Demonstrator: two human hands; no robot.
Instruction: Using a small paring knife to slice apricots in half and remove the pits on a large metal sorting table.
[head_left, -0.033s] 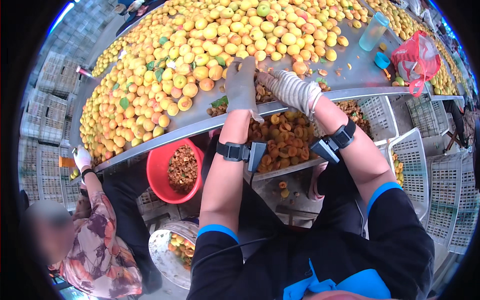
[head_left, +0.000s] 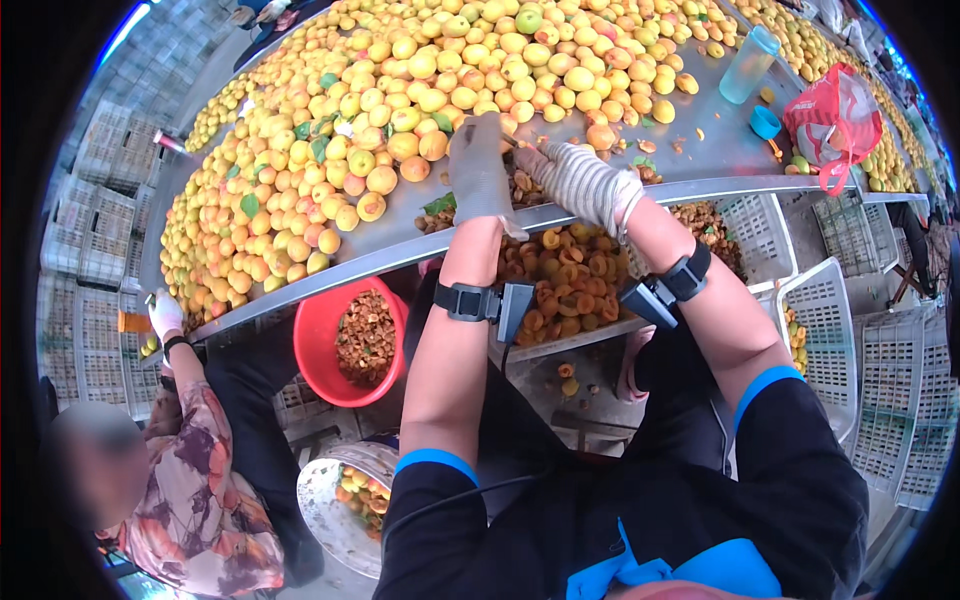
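My left hand, in a grey glove, is curled at the near edge of the heap of yellow-orange apricots; what its fingers hold is hidden. My right hand, in a striped glove, grips a small thin tool, its tip beside my left fingers. Brown pits and scraps lie under both hands on the metal table, near a green leaf. Below the table's edge, directly beneath my hands, sits a crate of halved apricots.
A red basin of pits, a white bucket of fruit and white crates surround my legs. A co-worker sits at left. A bottle, blue cup and red bag stand on the table at right.
My left hand has shifted very slightly left; my right hand has moved only a little. Everything else looks the same.
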